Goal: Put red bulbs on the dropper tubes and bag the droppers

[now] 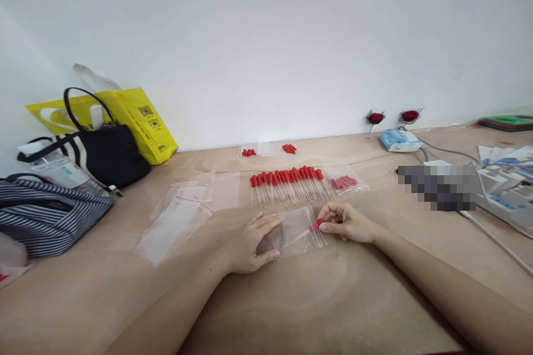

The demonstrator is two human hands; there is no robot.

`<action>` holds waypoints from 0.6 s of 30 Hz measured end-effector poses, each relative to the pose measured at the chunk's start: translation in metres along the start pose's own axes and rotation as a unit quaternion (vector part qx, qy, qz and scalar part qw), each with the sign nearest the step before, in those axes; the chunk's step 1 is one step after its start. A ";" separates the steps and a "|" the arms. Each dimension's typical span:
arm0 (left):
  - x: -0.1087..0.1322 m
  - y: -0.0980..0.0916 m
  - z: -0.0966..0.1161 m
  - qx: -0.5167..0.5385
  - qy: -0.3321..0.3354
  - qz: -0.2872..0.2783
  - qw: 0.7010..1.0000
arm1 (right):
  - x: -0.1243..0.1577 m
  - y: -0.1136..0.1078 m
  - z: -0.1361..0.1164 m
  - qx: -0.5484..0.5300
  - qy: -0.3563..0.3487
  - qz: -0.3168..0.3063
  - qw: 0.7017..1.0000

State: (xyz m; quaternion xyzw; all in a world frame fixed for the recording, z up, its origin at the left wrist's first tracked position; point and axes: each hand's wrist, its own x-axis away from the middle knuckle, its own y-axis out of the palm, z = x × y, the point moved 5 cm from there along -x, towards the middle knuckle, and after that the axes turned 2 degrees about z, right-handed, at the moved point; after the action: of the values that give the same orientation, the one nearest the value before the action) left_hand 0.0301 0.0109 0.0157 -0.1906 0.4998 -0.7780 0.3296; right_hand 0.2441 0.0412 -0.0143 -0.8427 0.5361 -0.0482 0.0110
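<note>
A clear zip bag [293, 241] lies flat on the table between my hands, its red-striped mouth on the right. My left hand [252, 244] rests on the bag's closed end with fingers spread. At the mouth, my right hand [347, 223] pinches the red bulb of a dropper [318, 223], whose thin clear stem points left into the bag. Just beyond, several red-bulbed droppers [287, 177] lie side by side in a row, stems toward me. Right of that row is a zip bag holding droppers [345, 181].
Flat zip bags [166, 227] overlap on the left. Small bags with red bulbs [288, 148] lie by the wall. Further left stand a striped bag [54, 211], a black bag [112, 155] and a yellow bag [145, 122]. A blue tissue pack [400, 140] and cables are right.
</note>
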 end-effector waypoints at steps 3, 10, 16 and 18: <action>0.000 0.000 -0.001 0.003 0.002 0.001 1.000 | 0.000 -0.004 -0.001 -0.012 -0.026 0.013 1.000; 0.000 0.000 -0.002 0.004 0.008 0.008 1.000 | -0.005 0.008 0.004 0.100 -0.077 0.024 0.992; -0.002 0.002 -0.002 0.000 0.013 0.008 1.000 | -0.007 0.023 -0.020 0.207 -0.180 -0.025 0.961; -0.001 0.002 -0.001 0.004 0.018 0.011 1.000 | -0.005 0.025 -0.023 0.226 -0.192 -0.058 0.953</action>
State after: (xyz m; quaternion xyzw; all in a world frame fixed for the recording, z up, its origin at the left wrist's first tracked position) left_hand 0.0311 0.0120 0.0141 -0.1699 0.5050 -0.7794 0.3296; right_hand 0.2174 0.0364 0.0069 -0.8412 0.4488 -0.0057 0.3015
